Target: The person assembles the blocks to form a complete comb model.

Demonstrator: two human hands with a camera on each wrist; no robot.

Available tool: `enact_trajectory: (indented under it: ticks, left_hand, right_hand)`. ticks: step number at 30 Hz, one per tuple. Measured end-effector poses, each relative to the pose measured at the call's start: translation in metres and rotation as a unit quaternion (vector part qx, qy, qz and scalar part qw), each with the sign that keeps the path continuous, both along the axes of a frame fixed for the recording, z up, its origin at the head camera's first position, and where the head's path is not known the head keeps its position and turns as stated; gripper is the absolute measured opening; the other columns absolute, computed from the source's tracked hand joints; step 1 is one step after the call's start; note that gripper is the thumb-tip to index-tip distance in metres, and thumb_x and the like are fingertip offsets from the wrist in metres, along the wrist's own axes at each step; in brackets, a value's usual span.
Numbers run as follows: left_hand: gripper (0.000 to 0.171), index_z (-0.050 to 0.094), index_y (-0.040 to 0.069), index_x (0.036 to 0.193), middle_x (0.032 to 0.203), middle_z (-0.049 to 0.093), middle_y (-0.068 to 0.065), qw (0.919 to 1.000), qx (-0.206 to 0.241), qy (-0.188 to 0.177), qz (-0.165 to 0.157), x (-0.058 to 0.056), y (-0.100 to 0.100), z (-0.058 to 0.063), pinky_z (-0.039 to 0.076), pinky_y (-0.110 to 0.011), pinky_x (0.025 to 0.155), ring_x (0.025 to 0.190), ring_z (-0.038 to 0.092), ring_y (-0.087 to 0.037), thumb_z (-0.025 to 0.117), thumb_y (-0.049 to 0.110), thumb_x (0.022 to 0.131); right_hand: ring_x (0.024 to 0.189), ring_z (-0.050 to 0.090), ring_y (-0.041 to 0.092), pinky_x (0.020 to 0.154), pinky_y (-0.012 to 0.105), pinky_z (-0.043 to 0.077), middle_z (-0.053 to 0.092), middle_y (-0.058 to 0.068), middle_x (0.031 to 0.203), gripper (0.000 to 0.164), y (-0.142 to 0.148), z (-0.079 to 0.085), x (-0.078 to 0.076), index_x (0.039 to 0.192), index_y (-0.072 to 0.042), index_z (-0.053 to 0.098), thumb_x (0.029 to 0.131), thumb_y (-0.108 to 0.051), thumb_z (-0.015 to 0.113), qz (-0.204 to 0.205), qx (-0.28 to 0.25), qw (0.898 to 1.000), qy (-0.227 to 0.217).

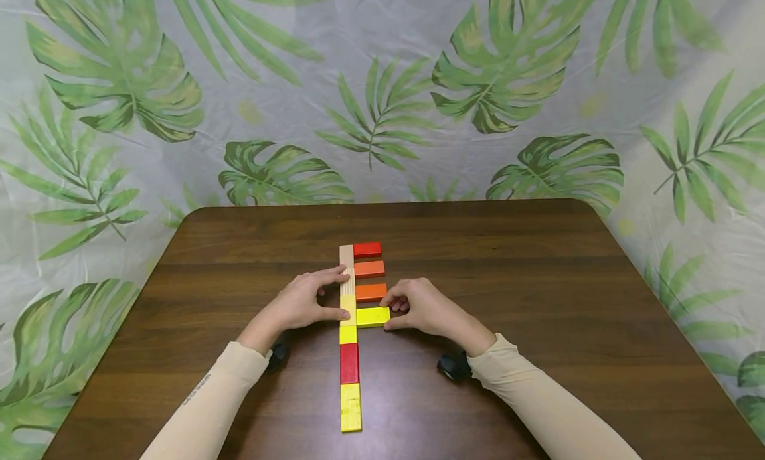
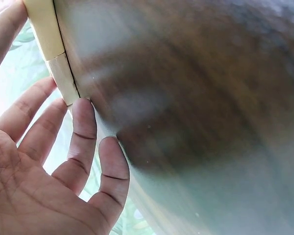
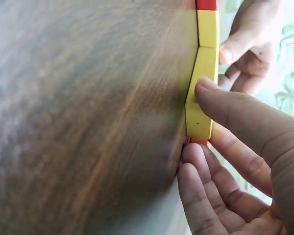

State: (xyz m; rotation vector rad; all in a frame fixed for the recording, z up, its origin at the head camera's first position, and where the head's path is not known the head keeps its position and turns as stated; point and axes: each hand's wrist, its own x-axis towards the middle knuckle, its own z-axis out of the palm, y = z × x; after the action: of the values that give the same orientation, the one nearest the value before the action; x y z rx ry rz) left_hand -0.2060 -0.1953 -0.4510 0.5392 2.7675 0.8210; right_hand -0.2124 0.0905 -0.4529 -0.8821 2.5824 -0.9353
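Note:
A column of wooden blocks runs toward me on the table, in plain wood, yellow and red. My left hand [image 1: 299,301] lies along its left side, fingers extended. Its thumb touches a pale yellow block [image 1: 347,303], and the index fingertip rests by a plain wooden block [image 1: 347,284] farther up. On the column's right, my right hand [image 1: 427,307] pinches the outer end of a bright yellow block [image 1: 373,317] between thumb and fingers. That block lies flat, its inner end against the column. The right wrist view also shows the thumb on this yellow block [image 3: 200,117].
Beyond the yellow block, two orange blocks [image 1: 371,293] [image 1: 369,269] and a red block [image 1: 367,249] stick out rightward from the column. Nearer me the column continues with a red block [image 1: 349,364] and a yellow block [image 1: 351,407]. The dark wooden table [image 1: 526,261] ends at a leaf-patterned cloth [image 1: 382,174].

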Motion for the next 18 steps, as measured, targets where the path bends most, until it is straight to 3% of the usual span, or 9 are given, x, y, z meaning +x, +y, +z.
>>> enact_trajectory:
  ticks: [7,18]
  left_hand:
    - [0.080,0.061,0.022,0.154,0.170,0.046,0.002,0.9999,-0.010,0.004,0.001,-0.0002,-0.0011,0.0006,0.053,-0.046,0.095,0.110,0.060,-0.023,0.091,0.049,0.085]
    - [0.081,0.058,0.020,0.157,0.172,0.044,-0.005,0.9994,0.002,0.030,-0.015,0.0012,-0.0083,0.0055,0.057,-0.050,0.101,0.115,0.068,-0.026,0.089,0.047,0.087]
  right_hand:
    - [0.087,0.064,0.011,0.081,0.020,0.056,0.073,0.000,0.099,0.029,-0.0013,0.0007,0.0004,0.110,-0.011,0.082,0.085,-0.021,0.094,0.007,0.001,1.000,0.008]
    - [0.090,0.066,0.013,0.084,0.026,0.060,0.075,0.000,0.102,0.035,-0.0006,0.0011,0.0002,0.113,-0.010,0.080,0.084,-0.022,0.095,0.021,-0.007,1.000,0.006]
